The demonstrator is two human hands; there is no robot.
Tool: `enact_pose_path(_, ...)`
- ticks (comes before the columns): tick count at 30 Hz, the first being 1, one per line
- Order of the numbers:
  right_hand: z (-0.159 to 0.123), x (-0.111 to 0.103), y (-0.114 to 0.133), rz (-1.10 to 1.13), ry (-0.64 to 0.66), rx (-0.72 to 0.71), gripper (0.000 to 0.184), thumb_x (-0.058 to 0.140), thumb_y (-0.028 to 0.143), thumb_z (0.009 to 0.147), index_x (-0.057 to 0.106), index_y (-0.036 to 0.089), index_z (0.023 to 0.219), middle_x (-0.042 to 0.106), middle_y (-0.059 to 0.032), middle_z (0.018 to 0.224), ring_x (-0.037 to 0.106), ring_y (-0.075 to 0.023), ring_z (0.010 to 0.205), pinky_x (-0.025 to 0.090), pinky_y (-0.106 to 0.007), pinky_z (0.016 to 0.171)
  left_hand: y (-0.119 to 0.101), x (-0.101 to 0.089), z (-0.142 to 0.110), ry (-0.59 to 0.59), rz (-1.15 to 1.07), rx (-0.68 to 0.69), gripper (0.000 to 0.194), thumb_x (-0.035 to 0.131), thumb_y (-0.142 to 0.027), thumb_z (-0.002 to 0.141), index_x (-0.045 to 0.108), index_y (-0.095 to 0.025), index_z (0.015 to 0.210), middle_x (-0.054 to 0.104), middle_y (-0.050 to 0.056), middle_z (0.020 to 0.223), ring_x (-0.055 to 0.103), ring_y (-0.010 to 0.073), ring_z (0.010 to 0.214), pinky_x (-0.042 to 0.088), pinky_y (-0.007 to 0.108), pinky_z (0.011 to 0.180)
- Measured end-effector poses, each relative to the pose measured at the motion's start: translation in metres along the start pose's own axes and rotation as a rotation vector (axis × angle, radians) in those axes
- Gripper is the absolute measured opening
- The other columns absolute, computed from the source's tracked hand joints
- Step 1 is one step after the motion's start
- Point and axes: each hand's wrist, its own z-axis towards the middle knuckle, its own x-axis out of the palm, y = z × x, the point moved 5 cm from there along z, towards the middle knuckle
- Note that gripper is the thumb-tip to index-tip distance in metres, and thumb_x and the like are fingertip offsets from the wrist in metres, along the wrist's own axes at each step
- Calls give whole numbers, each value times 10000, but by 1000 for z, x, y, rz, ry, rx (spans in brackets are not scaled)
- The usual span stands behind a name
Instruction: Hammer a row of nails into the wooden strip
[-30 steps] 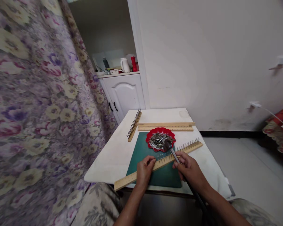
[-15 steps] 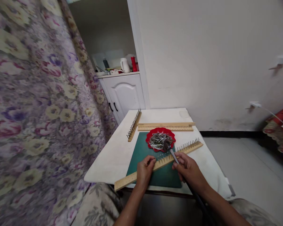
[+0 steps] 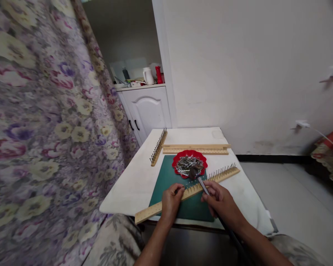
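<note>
My right hand (image 3: 220,199) is closed around the handle of a hammer (image 3: 202,183). The hammer's dark head hovers just above the near edge of a red scalloped bowl (image 3: 175,170) full of loose nails (image 3: 186,164). A pale wooden strip (image 3: 148,213) lies slantwise in front of me, with a row of nails standing along its right part. My left hand (image 3: 171,201) rests over the strip at the left end of that row, thumb and fingertips pinched together. Whatever is between those fingertips is hidden. Beneath the strip lies a green mat (image 3: 162,177).
Another nail-studded strip (image 3: 158,147) lies at the table's far left. Behind the bowl are more wooden strips (image 3: 195,147). The white-covered table (image 3: 122,190) stands near a wall (image 3: 238,74), with a flowered curtain (image 3: 50,129) on the left and a white cabinet (image 3: 148,111) behind.
The hammer head has shifted slightly left, and my right hand has moved slightly with it. My left hand keeps its pinch at the same place on the strip. The view has turned slightly.
</note>
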Motion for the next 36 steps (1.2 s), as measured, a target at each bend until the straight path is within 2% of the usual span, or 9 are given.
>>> enact_pose_path(6,-5,22,-3,-15,115,44,302,539,224,767,542,213,1069,626,56,667,410,-36,296,332,-152,294,1,2,0,-4,5,30,186,535,-304,776,662,-176,728,647,5,724,576,152,686,402,218,635)
enact_pose_path(10,-7,28,-6,-73,129,21,317,522,174,761,554,213,1074,618,59,641,415,-45,314,337,-149,299,1,2,-1,3,12,29,188,525,-287,775,651,-167,703,617,-5,682,550,147,665,380,214,613)
enact_pose_path(22,-7,28,-4,-115,130,14,339,519,157,754,572,231,1080,602,58,622,420,-65,328,348,-167,303,3,2,0,2,32,22,177,543,-279,761,650,-162,683,604,-13,650,531,139,635,350,211,594)
enact_pose_path(27,-7,28,1,-112,114,-2,342,534,141,735,586,237,1060,543,78,575,411,-66,332,356,-170,314,4,3,0,-2,39,32,187,543,-290,766,636,-156,675,589,-16,644,530,138,636,340,209,587)
enact_pose_path(36,-7,28,-6,-110,131,4,336,522,169,762,570,236,1087,606,53,638,435,-67,336,369,-168,302,4,3,-1,-1,38,38,177,534,-274,768,642,-157,689,596,-14,648,524,133,630,349,208,587)
